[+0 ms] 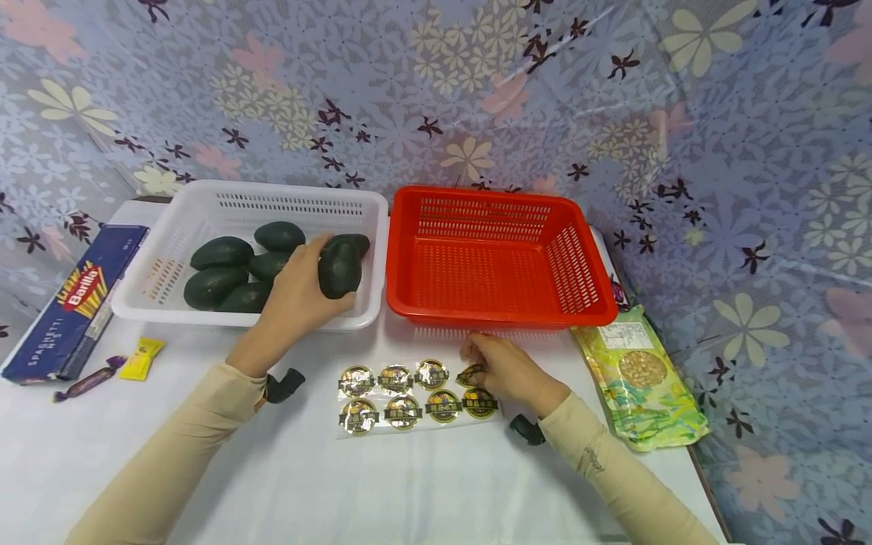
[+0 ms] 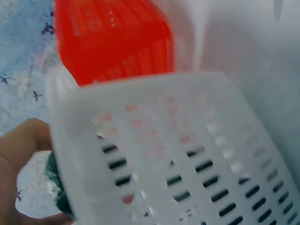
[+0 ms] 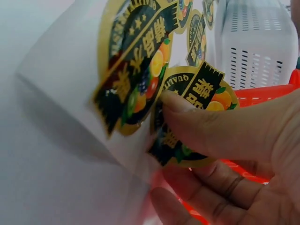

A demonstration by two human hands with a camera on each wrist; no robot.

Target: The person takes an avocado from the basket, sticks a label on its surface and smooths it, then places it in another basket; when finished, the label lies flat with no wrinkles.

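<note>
My left hand (image 1: 293, 295) grips a dark green avocado (image 1: 339, 269) over the right end of the white basket (image 1: 300, 192), fingers on top and thumb below. Several more avocados (image 1: 221, 252) lie in that basket. In the left wrist view the basket wall hides most of the held avocado (image 2: 56, 187). My right hand (image 1: 511, 371) pinches a round black-and-gold fruit sticker (image 3: 197, 89) between thumb and finger, at the top right corner of the clear sticker sheet (image 1: 422, 425). In the right wrist view the sheet's corner is lifted and bent. Several stickers remain flat on it.
An empty red basket (image 1: 470, 265) stands right of the white one. A blue spaghetti box (image 1: 68, 318), a purple-wrapped candy (image 1: 90, 380) and a yellow packet (image 1: 141, 359) lie at left. A green-yellow bag (image 1: 643, 386) lies at right.
</note>
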